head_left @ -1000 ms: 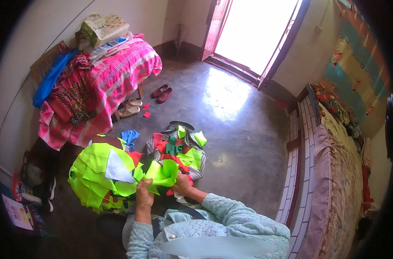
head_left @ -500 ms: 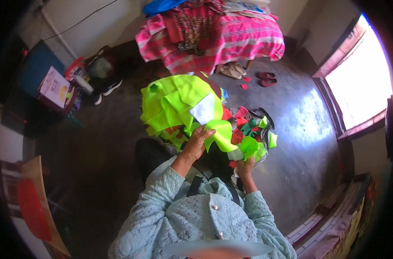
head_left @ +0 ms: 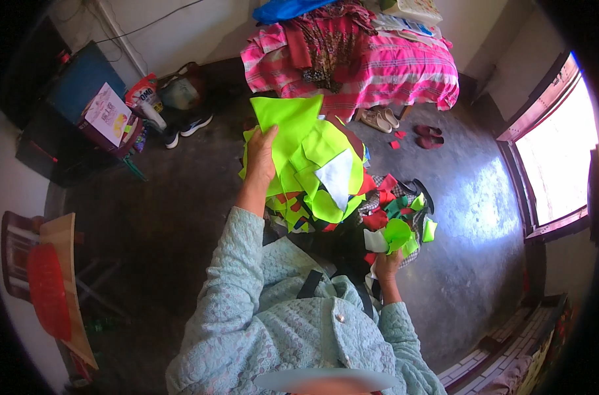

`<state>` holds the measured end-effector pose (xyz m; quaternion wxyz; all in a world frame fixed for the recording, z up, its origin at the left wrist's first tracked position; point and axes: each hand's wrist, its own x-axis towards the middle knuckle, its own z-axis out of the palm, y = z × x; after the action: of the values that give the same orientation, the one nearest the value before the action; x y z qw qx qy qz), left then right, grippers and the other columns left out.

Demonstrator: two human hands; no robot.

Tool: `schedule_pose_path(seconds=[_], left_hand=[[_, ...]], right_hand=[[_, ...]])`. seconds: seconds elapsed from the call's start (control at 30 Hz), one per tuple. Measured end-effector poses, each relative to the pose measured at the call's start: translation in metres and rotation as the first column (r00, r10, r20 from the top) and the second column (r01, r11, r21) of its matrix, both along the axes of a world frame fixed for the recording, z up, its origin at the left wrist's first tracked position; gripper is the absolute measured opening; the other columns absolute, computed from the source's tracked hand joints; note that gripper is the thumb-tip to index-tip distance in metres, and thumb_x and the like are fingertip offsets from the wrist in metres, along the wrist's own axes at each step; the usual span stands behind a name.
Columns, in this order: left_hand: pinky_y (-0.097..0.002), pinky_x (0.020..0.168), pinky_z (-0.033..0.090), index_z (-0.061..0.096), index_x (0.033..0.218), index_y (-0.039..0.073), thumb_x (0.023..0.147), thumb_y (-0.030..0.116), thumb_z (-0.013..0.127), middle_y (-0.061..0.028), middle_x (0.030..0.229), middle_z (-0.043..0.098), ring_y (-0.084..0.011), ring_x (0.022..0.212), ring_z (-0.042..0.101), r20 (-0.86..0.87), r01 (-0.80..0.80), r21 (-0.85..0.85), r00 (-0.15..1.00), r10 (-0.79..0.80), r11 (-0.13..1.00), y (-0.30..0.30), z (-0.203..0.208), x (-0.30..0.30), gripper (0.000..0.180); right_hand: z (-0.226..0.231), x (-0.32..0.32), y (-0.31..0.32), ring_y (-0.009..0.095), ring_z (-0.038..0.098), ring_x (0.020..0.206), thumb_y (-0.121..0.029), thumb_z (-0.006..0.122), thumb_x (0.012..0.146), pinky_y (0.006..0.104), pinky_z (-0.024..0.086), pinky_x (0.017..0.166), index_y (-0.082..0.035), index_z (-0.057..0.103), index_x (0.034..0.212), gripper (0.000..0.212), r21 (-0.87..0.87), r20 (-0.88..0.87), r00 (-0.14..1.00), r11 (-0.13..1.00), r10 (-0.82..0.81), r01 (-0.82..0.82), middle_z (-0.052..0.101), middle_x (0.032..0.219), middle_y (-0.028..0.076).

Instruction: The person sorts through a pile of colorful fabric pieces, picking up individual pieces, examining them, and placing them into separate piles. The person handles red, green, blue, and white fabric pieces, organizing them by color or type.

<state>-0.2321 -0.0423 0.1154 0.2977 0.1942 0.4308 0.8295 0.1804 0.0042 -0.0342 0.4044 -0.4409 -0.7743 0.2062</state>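
Note:
A heap of neon yellow fabric pieces (head_left: 301,156) rises in front of me, with a white piece (head_left: 337,176) on its near right side. At the heap's left, my left hand (head_left: 260,160) is closed on the edge of a broad neon yellow fabric piece (head_left: 287,117) whose top edge stands up. My right hand (head_left: 387,264), lower and to the right, grips a curled lime-green fabric piece (head_left: 397,234); its fingertips are partly hidden. Beside it, red scraps (head_left: 376,219) and dark green scraps (head_left: 396,207) lie on a checkered cloth.
Behind the heap stands a bed with a pink plaid cover (head_left: 411,69). Beige shoes (head_left: 377,120) and dark red shoes (head_left: 429,136) sit on the floor. A wooden board with a red patch (head_left: 49,289) leans at left. A bright doorway (head_left: 551,141) opens at right.
My left hand has moved up and left, away from my right hand, to the heap's left side, where it holds a broad yellow piece upright. My right hand keeps its lime-green piece.

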Motion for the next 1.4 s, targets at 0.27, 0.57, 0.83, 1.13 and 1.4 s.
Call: schedule_pose_path(seconds=[0.27, 0.57, 0.83, 1.13, 1.4], left_hand=[[-0.0398, 0.088, 0.051, 0.057, 0.121, 0.003, 0.082, 0.001, 0.065, -0.0089, 0.116, 0.062, -0.0246, 0.105, 0.061, 0.232, 0.038, -0.232, 0.973, 0.017, 0.972, -0.02, -0.072, -0.004, 0.039], [-0.0352, 0.07, 0.057, 0.055, 0.117, 0.002, 0.076, 0.001, 0.068, -0.0095, 0.107, 0.063, -0.0221, 0.091, 0.065, -0.036, -0.013, -0.37, 0.999, -0.001, 0.929, -0.026, -0.088, 0.011, 0.043], [-0.0306, 0.051, 0.054, 0.041, 0.123, 0.001, 0.079, 0.011, 0.071, -0.0126, 0.102, 0.062, -0.0217, 0.077, 0.066, -0.061, -0.092, -0.553, 0.996, 0.071, 0.828, -0.057, -0.069, 0.047, 0.054], [-0.0337, 0.073, 0.048, 0.051, 0.114, 0.001, 0.08, 0.012, 0.071, -0.0108, 0.098, 0.053, -0.0214, 0.083, 0.056, -0.877, -0.553, -0.364, 0.475, -0.076, 0.75, -0.07, -0.052, 0.116, 0.041], [-0.0355, 0.077, 0.048, 0.061, 0.092, 0.003, 0.077, 0.02, 0.073, -0.0111, 0.092, 0.059, -0.027, 0.088, 0.06, -0.802, 0.054, -0.348, 0.499, -0.327, 0.936, -0.028, -0.024, 0.209, 0.026]], right_hand=[[0.017, -0.005, -0.004, 0.041, 0.059, 0.079, -0.002, 0.062, 0.072, 0.0439, 0.047, 0.068, -0.002, 0.058, 0.103, 0.032, -0.009, -0.008, 1.0, 1.0, 0.027, -0.027, 0.061, 0.089, 0.02], [0.011, -0.003, -0.004, 0.041, 0.059, 0.083, 0.001, 0.06, 0.069, 0.0442, 0.047, 0.072, -0.003, 0.059, 0.103, 0.034, -0.076, -0.067, 0.998, 0.997, -0.017, 0.012, 0.062, 0.09, 0.019], [0.013, -0.006, -0.004, 0.041, 0.06, 0.095, -0.005, 0.067, 0.071, 0.0437, 0.049, 0.08, -0.003, 0.056, 0.114, 0.044, -0.101, -0.023, 1.0, 0.995, 0.002, -0.004, 0.062, 0.105, 0.02], [0.015, -0.004, -0.003, 0.04, 0.061, 0.091, -0.006, 0.067, 0.072, 0.0431, 0.049, 0.076, -0.005, 0.057, 0.111, 0.04, -0.083, -0.04, 0.999, 0.997, -0.012, 0.009, 0.062, 0.102, 0.019], [0.021, -0.007, -0.004, 0.039, 0.062, 0.084, -0.011, 0.072, 0.068, 0.044, 0.05, 0.066, -0.005, 0.055, 0.112, 0.047, 0.05, 0.089, 0.996, 0.999, 0.009, -0.013, 0.06, 0.104, 0.018]])
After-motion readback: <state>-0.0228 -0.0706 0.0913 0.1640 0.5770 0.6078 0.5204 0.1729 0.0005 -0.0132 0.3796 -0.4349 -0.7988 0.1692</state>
